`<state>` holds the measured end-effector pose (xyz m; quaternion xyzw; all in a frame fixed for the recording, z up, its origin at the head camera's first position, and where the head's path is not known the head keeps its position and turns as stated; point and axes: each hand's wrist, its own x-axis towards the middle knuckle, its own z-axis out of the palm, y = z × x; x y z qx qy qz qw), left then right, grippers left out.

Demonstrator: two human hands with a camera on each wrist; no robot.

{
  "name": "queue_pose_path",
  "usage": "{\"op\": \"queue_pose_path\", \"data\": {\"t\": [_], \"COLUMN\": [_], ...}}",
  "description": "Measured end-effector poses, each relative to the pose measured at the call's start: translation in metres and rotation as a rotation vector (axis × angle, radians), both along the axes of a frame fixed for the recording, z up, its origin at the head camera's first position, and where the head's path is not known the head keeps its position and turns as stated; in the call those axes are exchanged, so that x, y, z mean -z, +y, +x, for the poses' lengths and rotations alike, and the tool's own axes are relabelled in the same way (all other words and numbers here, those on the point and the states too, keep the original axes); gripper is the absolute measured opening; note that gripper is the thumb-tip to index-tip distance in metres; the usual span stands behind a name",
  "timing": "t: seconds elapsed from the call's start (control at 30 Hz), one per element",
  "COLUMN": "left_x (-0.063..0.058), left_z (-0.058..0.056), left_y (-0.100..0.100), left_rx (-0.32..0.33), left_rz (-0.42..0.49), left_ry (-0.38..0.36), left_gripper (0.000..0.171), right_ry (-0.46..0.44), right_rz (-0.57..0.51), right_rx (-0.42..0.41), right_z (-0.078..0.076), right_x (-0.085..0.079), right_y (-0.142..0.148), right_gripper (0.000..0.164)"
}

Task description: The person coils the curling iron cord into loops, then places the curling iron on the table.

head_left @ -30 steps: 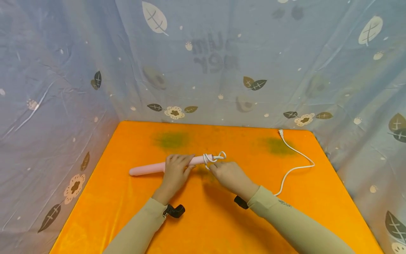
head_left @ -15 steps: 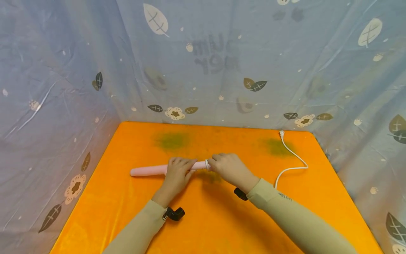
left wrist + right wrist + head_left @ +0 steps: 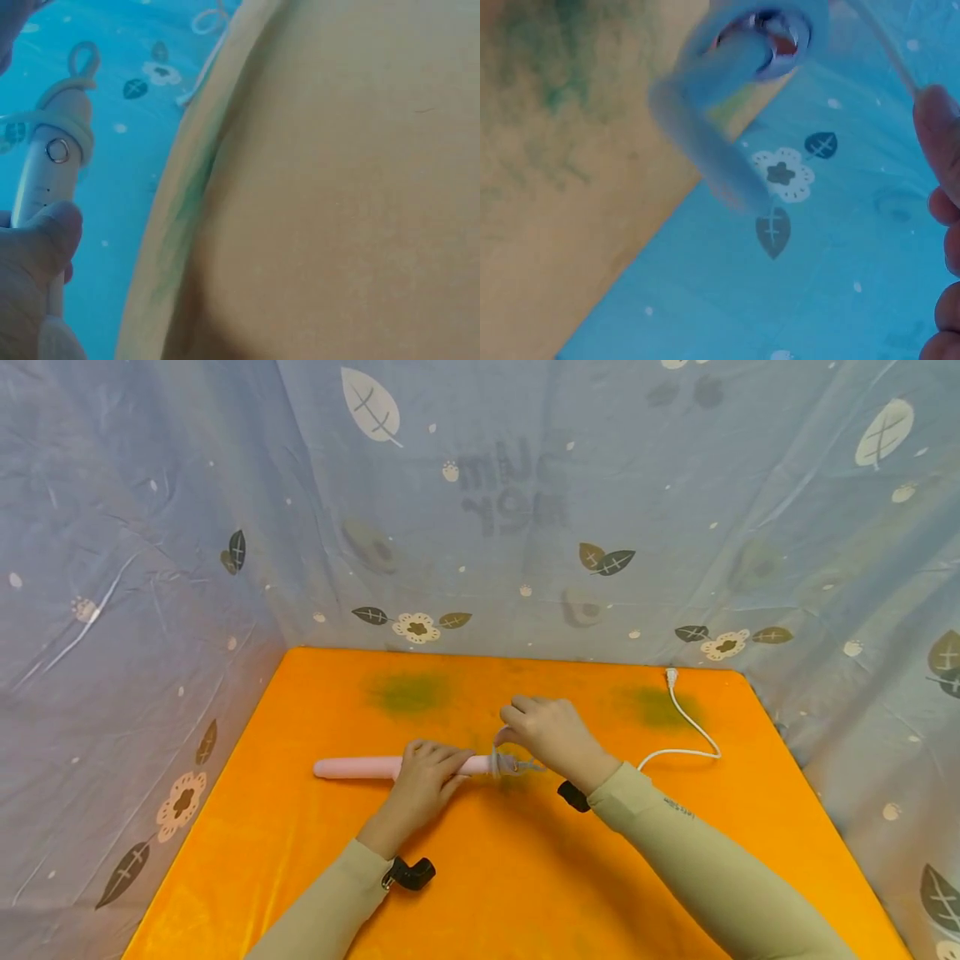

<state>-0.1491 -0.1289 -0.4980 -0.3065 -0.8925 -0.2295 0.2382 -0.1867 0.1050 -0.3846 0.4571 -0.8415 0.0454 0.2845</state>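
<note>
A pink wand-shaped hair styling iron [image 3: 356,767] lies across the orange table, its blunt tip toward the left. My left hand [image 3: 427,777] grips it around the middle. In the left wrist view, a round button [image 3: 58,151] shows on its handle, beyond my thumb. White power cord [image 3: 67,124] is wrapped around the handle end, with a small loop standing at its tip. Above that end, my right hand [image 3: 551,731] pinches a stretch of the cord, drawn taut in the right wrist view [image 3: 889,49]. A blurred, bent piece of cord hangs near the handle's end there.
The cord's white plug [image 3: 671,677] lies at the table's back right, its loose length curving toward my right forearm. A patterned blue-grey curtain [image 3: 480,527] stands behind and at both sides of the orange table [image 3: 337,877]. Green stains mark the cloth.
My right hand has risen from beside the handle end and moved slightly away, pulling cord. The loose cord on the right has drawn inward. The iron has turned nearly level, still under my left hand.
</note>
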Motion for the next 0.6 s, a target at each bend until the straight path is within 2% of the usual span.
{"op": "queue_pose_path", "data": {"t": [0.17,0.27,0.47,0.6], "left_x": [-0.001,-0.002,-0.008,-0.016], "left_z": [0.002,0.003,0.01,0.015], "left_y": [-0.004,-0.007,-0.013,-0.016], "left_rx": [0.019,0.03,0.084,0.104], "left_rz": [0.029,0.046,0.091,0.146], "left_ry": [0.005,0.021,0.072,0.087], "left_gripper": [0.039,0.04,0.04,0.044], "right_ry": [-0.001,-0.036,-0.197,-0.297], "right_rz": [-0.065,-0.107,-0.218,-0.208], "right_rx": [-0.021,-0.024,0.005,0.063], "right_z": [-0.01,-0.018,-0.033,-0.037], "right_x": [0.001,0.006,0.023,0.04], "right_y": [0.0,0.003,0.01,0.011], "right_gripper": [0.038,0.037,0.032,0.031]}}
